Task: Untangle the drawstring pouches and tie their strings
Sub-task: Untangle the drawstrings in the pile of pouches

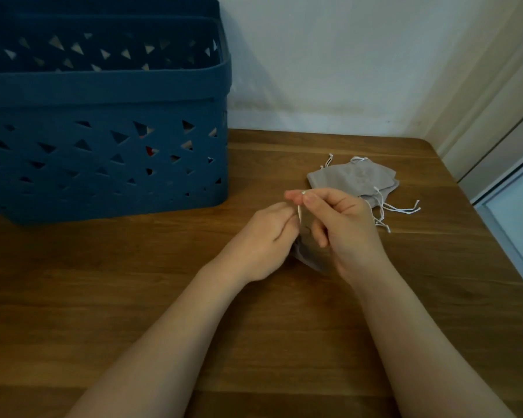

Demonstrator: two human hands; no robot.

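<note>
A small grey drawstring pouch [307, 256] hangs between my two hands above the table, mostly hidden by them. My left hand [264, 241] has its fingers curled round the pouch's top and its white string [299, 213]. My right hand [341, 229] pinches the upper end of that string between thumb and forefinger, raised a little above the left. Behind my right hand, a small pile of grey pouches [352, 179] lies flat on the table, their white strings [400, 209] trailing to the right.
A large dark blue plastic basket [103, 95] with triangular holes stands at the back left of the wooden table [254, 342]. A white wall runs behind it. The table's right edge [495, 236] meets a pale door frame.
</note>
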